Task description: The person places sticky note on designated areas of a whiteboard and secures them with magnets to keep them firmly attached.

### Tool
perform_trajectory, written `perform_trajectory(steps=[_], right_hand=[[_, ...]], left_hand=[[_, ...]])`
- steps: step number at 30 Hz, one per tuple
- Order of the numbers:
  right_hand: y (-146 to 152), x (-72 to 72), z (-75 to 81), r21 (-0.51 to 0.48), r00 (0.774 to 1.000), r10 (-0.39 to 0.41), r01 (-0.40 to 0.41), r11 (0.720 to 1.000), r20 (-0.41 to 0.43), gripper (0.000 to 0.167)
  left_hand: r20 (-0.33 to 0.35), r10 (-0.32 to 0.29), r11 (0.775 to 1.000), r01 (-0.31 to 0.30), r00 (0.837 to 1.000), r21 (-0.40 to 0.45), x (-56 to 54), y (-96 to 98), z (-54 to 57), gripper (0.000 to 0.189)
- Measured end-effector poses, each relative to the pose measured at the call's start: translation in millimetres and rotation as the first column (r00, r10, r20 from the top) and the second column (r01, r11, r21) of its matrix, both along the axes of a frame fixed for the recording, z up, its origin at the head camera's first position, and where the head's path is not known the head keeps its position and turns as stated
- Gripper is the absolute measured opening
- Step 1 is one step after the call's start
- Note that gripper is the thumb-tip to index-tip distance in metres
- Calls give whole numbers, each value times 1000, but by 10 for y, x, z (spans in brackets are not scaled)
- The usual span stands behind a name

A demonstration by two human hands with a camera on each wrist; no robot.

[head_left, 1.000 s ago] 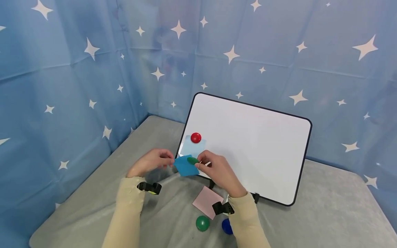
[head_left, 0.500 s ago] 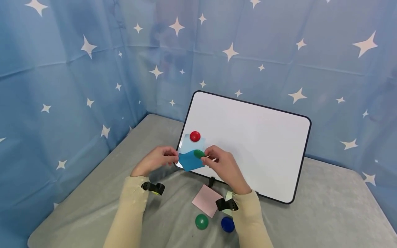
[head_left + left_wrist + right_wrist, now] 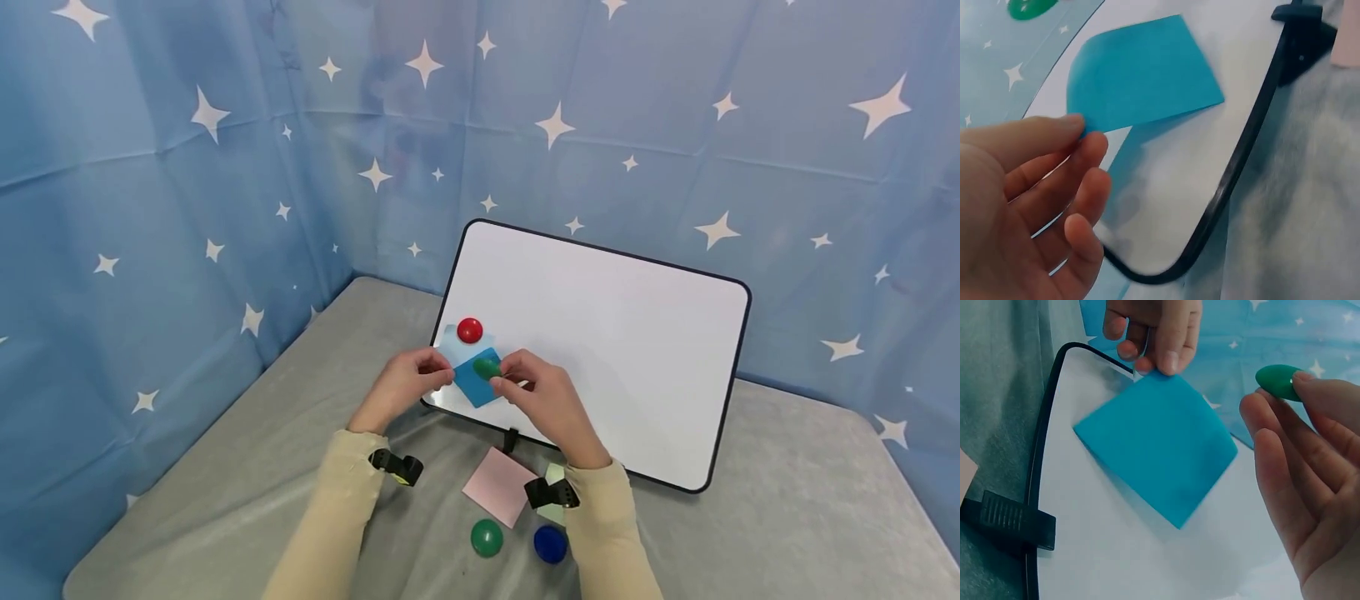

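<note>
My left hand [image 3: 408,383] pinches one corner of a blue sticky note [image 3: 1147,72] between thumb and forefinger. In the right wrist view that note [image 3: 1157,447] hangs just in front of the whiteboard [image 3: 1091,562]. Between thumb and fingertips, my right hand [image 3: 547,396] holds a round green magnet [image 3: 1277,381], apart from the note. Near the left edge of the whiteboard [image 3: 607,333], a red magnet [image 3: 470,331] sits on a light blue sticky note [image 3: 452,343], whose lower part is hidden behind the blue note.
A pink sticky note [image 3: 497,485], a pale green note [image 3: 552,510] partly behind the right wrist, a green magnet [image 3: 487,538] and a dark blue magnet [image 3: 551,544] lie on the grey cloth [image 3: 420,533] before the board. A black clip foot [image 3: 1304,40] juts from its lower edge.
Both hands have moved right and slightly up, bringing the blue note and green magnet over the lower left of the board. The blue note has turned in the left hand.
</note>
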State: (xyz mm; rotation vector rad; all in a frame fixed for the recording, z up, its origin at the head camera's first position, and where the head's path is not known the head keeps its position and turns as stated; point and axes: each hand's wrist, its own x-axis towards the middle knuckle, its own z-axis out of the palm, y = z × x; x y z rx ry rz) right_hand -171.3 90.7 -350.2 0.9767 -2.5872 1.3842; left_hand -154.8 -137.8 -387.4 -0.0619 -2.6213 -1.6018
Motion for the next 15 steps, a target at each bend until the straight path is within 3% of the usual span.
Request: perform_trajectory(steps=[6, 10, 15], right_hand=[[29, -15, -5, -11, 997, -47, 46, 999, -60, 22], [52, -34, -22, -63, 997, -60, 56, 996, -57, 21], [52, -53, -22, -129, 996, -72, 66, 989, -44, 18]], left_hand=[[-15, -4, 999, 4, 1000, 31, -7, 122, 18, 12], [-36, -7, 999, 8, 999, 41, -15, 184, 0, 11], [-79, 32, 999, -30, 996, 33, -33, 240, -19, 14]])
